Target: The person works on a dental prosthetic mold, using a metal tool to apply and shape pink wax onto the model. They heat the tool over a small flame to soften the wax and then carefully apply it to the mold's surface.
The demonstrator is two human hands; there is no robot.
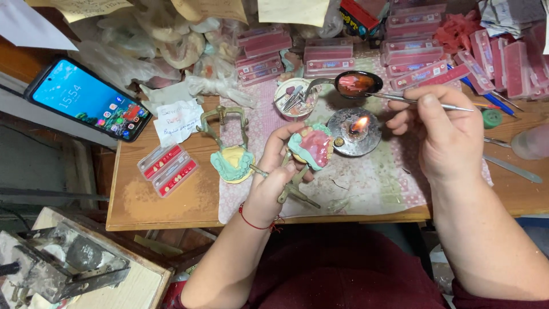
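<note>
My left hand (pixel 274 183) grips a metal dental articulator (pixel 294 186) bearing a green plaster model with pink wax and teeth (pixel 311 147), held tilted just left of a small round burner with a lit flame (pixel 354 130). My right hand (pixel 443 134) pinches a thin metal spatula (pixel 403 99) whose spoon end (pixel 357 83) holds molten red wax above and behind the flame. A second articulator with a yellow-green model (pixel 231 160) stands on the table left of my left hand.
A smartphone (pixel 86 98) with lit screen lies far left. Two clear boxes of teeth (pixel 167 169) sit beside a paper note (pixel 178 121). A cup of burs (pixel 294 98), stacked pink tooth boxes (pixel 412 54), plastic bags and loose tools crowd the back and right.
</note>
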